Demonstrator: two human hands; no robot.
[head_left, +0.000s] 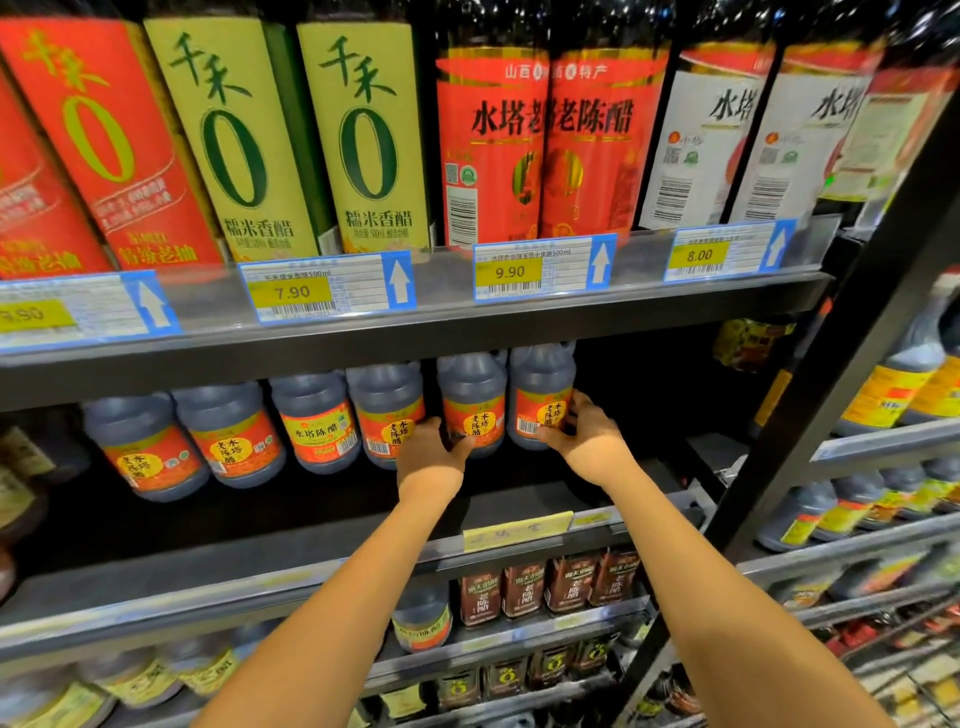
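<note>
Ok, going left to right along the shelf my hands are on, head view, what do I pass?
first bottle → second bottle → third bottle → fourth bottle → left hand → fifth bottle → sixth bottle → right hand

A black upright post (810, 415) slants through the right side. Left of it run dark metal shelves (311, 364), the top one edged with price tags (543, 270) bearing blue arrows. Right of it, paler shelves (883, 440) step downward. Light glints on the rails.

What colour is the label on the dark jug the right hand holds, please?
Orange-red label, yellow centre; head view.
</note>
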